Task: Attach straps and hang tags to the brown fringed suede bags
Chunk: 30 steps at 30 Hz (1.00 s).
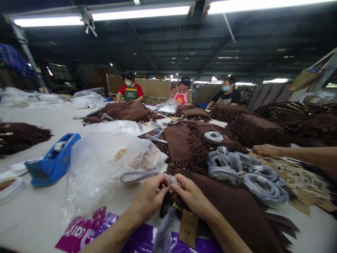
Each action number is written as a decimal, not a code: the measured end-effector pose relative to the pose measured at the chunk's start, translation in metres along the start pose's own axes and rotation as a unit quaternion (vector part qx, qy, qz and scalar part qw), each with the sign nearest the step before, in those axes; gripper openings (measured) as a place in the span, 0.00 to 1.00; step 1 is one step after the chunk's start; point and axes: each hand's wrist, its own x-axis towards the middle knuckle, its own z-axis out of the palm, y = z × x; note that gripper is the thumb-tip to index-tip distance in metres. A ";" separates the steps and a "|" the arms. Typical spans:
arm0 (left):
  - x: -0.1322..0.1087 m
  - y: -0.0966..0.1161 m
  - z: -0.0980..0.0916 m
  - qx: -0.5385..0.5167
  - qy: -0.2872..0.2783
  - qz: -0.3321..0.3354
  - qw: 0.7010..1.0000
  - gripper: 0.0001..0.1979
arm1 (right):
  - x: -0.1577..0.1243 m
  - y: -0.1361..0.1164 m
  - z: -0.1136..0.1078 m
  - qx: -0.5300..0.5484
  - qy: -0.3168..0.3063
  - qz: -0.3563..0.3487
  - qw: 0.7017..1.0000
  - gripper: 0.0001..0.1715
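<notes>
My left hand [154, 191] and my right hand [188, 191] meet at the centre, fingers pinched on a plastic-wrapped strap [139, 176]. The strap's loop sticks out to the left of my fingers. Under my hands lies a dark brown fringed bag [229, 203], with a gold clasp [174, 204] close below my fingertips. From it hangs a brown cardboard tag [188, 228] on the right. Another plastic-wrapped length [163, 230] runs down toward me. My fingers hide the exact spot they grip.
A blue tape dispenser [52, 161] stands left of a clear plastic bag [92, 165]. Coiled wrapped straps [263, 184] and strung tags [295, 172] lie right, where another person's hand [265, 150] rests. Brown bags [181, 140] spread beyond; several people [181, 93] work across the table.
</notes>
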 end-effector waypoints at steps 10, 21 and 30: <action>0.011 -0.007 0.006 -0.101 0.014 -0.026 0.994 0.04 | -0.008 -0.011 -0.011 0.019 -0.070 -0.005 0.997 0.10; 0.012 -0.025 0.007 -0.197 -0.077 -0.048 0.976 0.06 | -0.004 -0.007 -0.004 -0.067 -0.014 -0.025 0.997 0.04; 0.009 -0.021 -0.011 -0.075 -0.108 0.111 0.985 0.06 | -0.006 -0.007 -0.003 -0.053 -0.014 -0.022 0.998 0.05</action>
